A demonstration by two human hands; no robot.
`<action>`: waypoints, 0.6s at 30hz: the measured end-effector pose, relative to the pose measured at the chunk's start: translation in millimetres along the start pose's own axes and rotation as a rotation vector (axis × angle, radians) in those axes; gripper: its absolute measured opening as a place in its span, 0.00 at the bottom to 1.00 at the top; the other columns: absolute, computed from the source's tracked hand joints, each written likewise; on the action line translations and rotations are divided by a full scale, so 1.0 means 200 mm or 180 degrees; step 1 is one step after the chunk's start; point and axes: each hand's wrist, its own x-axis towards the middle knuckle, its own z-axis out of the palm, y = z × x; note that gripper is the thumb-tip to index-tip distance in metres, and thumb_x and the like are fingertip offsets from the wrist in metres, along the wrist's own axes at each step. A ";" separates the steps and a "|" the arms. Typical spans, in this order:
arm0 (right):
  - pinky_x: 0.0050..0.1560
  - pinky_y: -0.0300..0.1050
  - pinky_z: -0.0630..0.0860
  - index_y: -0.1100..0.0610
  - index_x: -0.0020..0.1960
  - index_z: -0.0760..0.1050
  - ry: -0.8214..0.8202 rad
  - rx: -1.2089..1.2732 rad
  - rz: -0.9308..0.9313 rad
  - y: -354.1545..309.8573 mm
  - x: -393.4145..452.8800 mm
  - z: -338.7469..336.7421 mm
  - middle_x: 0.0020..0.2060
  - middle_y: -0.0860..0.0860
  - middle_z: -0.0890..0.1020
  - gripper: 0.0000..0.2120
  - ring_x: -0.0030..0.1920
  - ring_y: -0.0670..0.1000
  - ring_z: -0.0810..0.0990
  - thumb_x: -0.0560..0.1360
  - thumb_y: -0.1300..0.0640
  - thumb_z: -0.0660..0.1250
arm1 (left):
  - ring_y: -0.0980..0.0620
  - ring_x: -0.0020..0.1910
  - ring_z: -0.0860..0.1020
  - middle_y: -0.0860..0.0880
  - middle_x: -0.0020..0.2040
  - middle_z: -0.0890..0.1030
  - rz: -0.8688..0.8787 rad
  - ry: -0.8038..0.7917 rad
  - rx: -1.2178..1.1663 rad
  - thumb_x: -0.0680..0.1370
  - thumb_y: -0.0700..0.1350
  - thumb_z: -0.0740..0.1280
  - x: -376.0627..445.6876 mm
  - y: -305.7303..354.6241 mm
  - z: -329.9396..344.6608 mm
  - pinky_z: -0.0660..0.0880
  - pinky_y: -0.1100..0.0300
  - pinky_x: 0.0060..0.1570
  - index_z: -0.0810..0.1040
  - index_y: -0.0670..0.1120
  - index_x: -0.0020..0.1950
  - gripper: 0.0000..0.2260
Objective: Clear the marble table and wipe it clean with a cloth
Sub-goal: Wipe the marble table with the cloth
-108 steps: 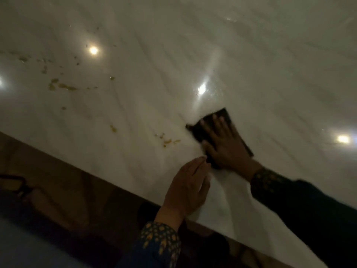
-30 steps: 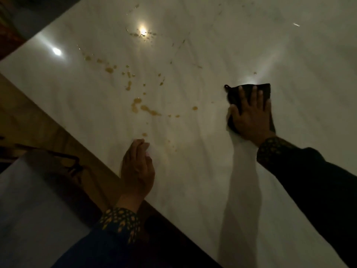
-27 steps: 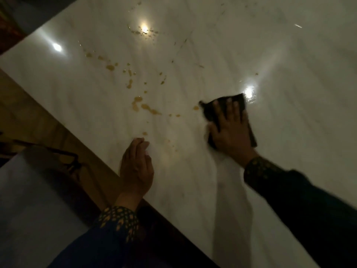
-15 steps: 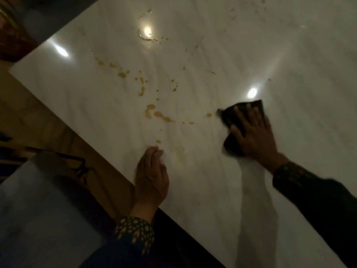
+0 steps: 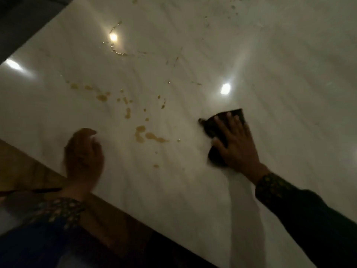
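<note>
The right hand (image 5: 236,145) lies flat with fingers spread, pressing a dark cloth (image 5: 220,130) onto the marble table (image 5: 193,190); the cloth shows beyond its fingertips and beside its thumb. To that hand's left, brownish spill stains (image 5: 144,134) dot the marble, between the two hands. The left hand (image 5: 84,153), blurred, rests near the table's near edge, fingers seemingly loose and holding nothing. No containers are in view. Both sleeves are dark and patterned at the cuff.

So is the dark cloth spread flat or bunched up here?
Mostly flat: the cloth lies on the marble table under the right hand's straight fingers.
</note>
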 end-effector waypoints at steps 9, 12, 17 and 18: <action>0.75 0.62 0.46 0.48 0.78 0.54 0.0573 0.0285 0.1632 0.37 0.72 -0.12 0.77 0.59 0.54 0.39 0.77 0.61 0.51 0.71 0.33 0.44 | 0.33 0.60 0.72 0.34 0.60 0.74 0.0383 0.0049 -0.0061 0.77 0.44 0.55 0.09 -0.20 0.07 0.67 0.42 0.61 0.73 0.36 0.61 0.17; 0.75 0.63 0.45 0.49 0.79 0.53 0.0473 0.0286 0.1632 0.32 0.75 -0.12 0.77 0.61 0.53 0.40 0.77 0.62 0.50 0.71 0.32 0.43 | 0.35 0.60 0.72 0.35 0.60 0.74 0.0335 -0.0093 -0.0100 0.79 0.44 0.56 0.11 -0.21 0.06 0.67 0.43 0.62 0.73 0.36 0.60 0.16; 0.73 0.63 0.53 0.52 0.78 0.56 0.0570 0.0213 0.1268 -0.27 0.45 0.00 0.76 0.63 0.57 0.34 0.76 0.65 0.55 0.77 0.38 0.45 | 0.36 0.60 0.72 0.36 0.60 0.74 0.0376 -0.0117 -0.0257 0.79 0.43 0.56 0.11 -0.18 0.05 0.69 0.44 0.61 0.73 0.36 0.60 0.14; 0.74 0.62 0.52 0.52 0.78 0.56 0.0538 0.0291 0.1193 -0.47 0.35 0.04 0.76 0.62 0.56 0.32 0.76 0.63 0.54 0.77 0.39 0.47 | 0.36 0.60 0.72 0.36 0.60 0.74 0.0350 -0.0130 -0.0277 0.79 0.43 0.56 0.11 -0.18 0.04 0.69 0.44 0.61 0.73 0.36 0.60 0.15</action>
